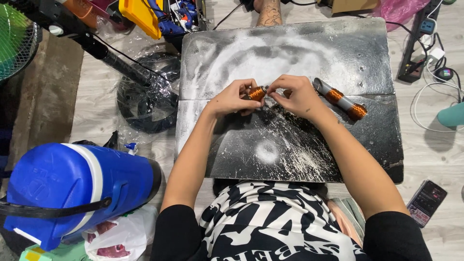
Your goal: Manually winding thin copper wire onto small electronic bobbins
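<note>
Tabletop [338, 53]: dark metal board in two plates, scuffed and dusted white, laid low on a pale wood floor [99, 111].

Coil [257, 93]: small winding of copper wire, held above the tabletop's middle, near the seam between the plates.

Left hand [233, 99]: fingers pinched on the coil's left end, thumb underneath.

Right hand [294, 94]: fingertips closed on the coil's right end, so both hands met at the coil; whether a loose wire end was gripped too could not be told.

Tube [340, 99]: grey cylinder with two copper windings, lying on the tabletop just right of the right hand, slanting toward the right edge, untouched.

Cooler [72, 191]: blue jug with white band and black strap, on its side on the floor beyond the tabletop's near-left corner.

Bag [121, 237]: white plastic, beside the cooler.

Black ring [147, 99]: wrapped in clear plastic, on the floor against the left edge.

Fan [17, 38]: green blades behind a grille, far left.

Power strip [418, 41]: black, with plugs and white cables, off the far-right corner.

Phone [427, 203]: screen lit, on the floor past the near-right corner.

Foot [268, 12]: another person's, tattooed, at the far edge.
</note>
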